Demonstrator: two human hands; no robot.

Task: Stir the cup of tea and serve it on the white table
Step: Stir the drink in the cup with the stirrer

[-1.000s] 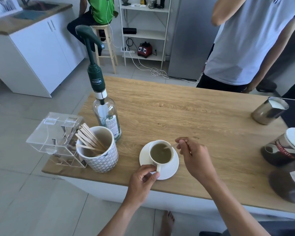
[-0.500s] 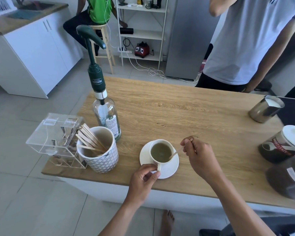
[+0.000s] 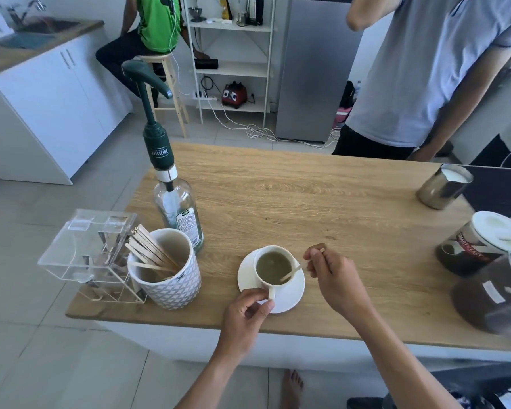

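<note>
A white cup of greenish tea point(image 3: 273, 268) stands on a white saucer point(image 3: 289, 293) near the front edge of a wooden counter point(image 3: 307, 196). My left hand point(image 3: 244, 315) pinches the cup's handle from the near side. My right hand point(image 3: 334, 276), just right of the cup, holds a thin wooden stir stick point(image 3: 292, 271) whose lower end dips into the tea at the cup's right side.
Left of the cup stand a patterned mug of wooden sticks point(image 3: 167, 273), a clear acrylic box point(image 3: 86, 255) and a pump bottle point(image 3: 174, 202). A steel milk jug point(image 3: 443, 185) and jars point(image 3: 472, 246) crowd the right. One person point(image 3: 425, 69) stands behind the counter; another point(image 3: 154, 28) sits on a stool.
My right hand has shifted from above the cup's rim out to its right, swinging the stick's tip across the tea. My left hand stays on the handle. The view has tilted slightly.
</note>
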